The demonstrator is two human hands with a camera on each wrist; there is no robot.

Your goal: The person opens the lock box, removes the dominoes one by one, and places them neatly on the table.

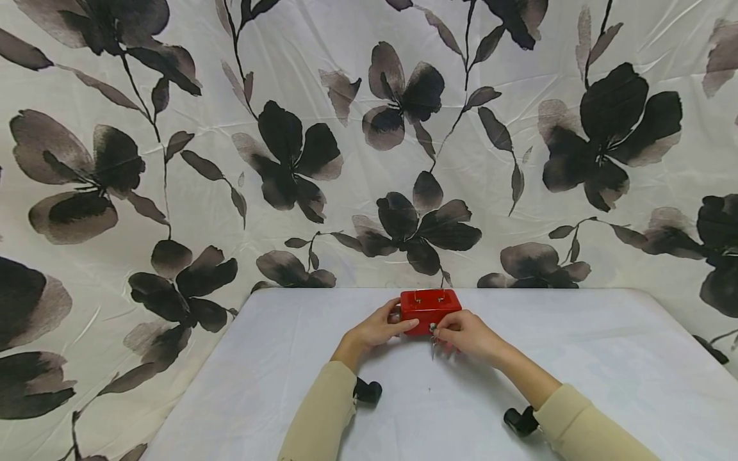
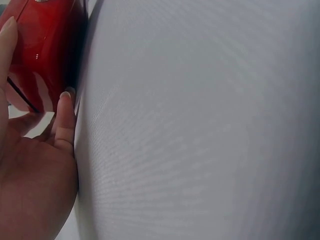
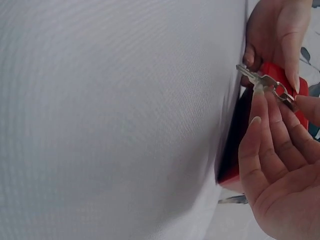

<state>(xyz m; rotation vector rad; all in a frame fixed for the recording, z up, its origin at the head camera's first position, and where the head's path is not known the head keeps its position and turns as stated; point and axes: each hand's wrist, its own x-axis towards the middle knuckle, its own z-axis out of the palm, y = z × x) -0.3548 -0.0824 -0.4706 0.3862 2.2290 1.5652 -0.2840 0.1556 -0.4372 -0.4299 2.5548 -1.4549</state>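
A small red cash box [image 1: 428,310] with a folding handle on its lid stands near the table's far edge. My left hand [image 1: 376,328] grips its left end, thumb along the front and other fingers round the side and low down, as the left wrist view shows on the red box wall [image 2: 37,45]. At the lock on the box front, my right hand [image 1: 471,333] pinches a key [image 3: 287,102] between thumb and forefinger. A second key [image 3: 250,75] dangles from the same ring. How deep the pinched key sits in the lock is hidden by the fingers.
A white cloth covers the table [image 1: 576,358]. Behind it hangs a white curtain [image 1: 346,64] printed with dark flowers. A black wrist camera mount [image 1: 368,391] is on the left forearm, another mount [image 1: 521,421] on the right.
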